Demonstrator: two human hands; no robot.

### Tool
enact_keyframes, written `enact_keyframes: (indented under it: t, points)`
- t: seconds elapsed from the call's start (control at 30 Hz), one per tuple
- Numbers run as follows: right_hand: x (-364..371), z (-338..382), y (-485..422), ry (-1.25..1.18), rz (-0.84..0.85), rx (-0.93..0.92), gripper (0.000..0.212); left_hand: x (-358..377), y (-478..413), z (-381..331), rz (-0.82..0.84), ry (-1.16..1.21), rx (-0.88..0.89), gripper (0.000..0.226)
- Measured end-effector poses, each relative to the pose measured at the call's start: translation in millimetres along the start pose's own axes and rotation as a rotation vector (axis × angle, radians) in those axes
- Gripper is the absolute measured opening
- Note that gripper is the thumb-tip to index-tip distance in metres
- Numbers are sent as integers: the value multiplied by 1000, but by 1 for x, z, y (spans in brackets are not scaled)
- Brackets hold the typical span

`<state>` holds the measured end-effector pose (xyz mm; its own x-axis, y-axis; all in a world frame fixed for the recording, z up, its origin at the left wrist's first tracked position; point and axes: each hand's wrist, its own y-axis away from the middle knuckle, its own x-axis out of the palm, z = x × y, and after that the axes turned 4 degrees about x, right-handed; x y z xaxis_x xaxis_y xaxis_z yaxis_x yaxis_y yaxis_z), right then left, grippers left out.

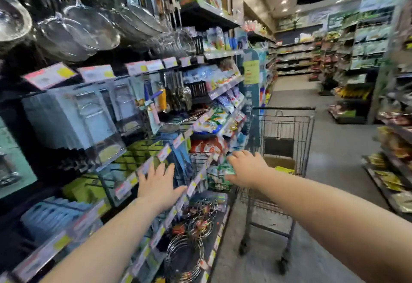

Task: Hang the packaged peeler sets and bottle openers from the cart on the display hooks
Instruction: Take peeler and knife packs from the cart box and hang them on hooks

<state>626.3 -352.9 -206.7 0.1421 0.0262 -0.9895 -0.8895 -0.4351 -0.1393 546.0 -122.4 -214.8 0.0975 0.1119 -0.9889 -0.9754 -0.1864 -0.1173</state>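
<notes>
cart (287,124) stands just beyond right hand (246,168), grip unclear; left hand (158,185) spread open.

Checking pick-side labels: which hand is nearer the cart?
Right. The right hand is at the near left corner of the cart; the left hand is off to its left, by the shelf price tags.
</notes>
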Motion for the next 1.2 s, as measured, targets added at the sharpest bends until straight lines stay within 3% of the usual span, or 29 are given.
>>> enact_keyframes:
  t: [0.33, 0.53, 0.87, 1.2]
  points:
    - [45, -231, 10, 10, 62, 268, 69, 26, -114, -236, 87, 75, 296, 86]
    - [62, -327, 6, 21, 138, 329, 75, 36, -156, -338, 131, 76, 388, 85]
    - [102, -395, -47, -35, 196, 381, 68, 71, -239, -389, 197, 33, 401, 86]
    - [145, -448, -170, -36, 256, 490, 69, 122, -393, -405, 255, 41, 450, 85]
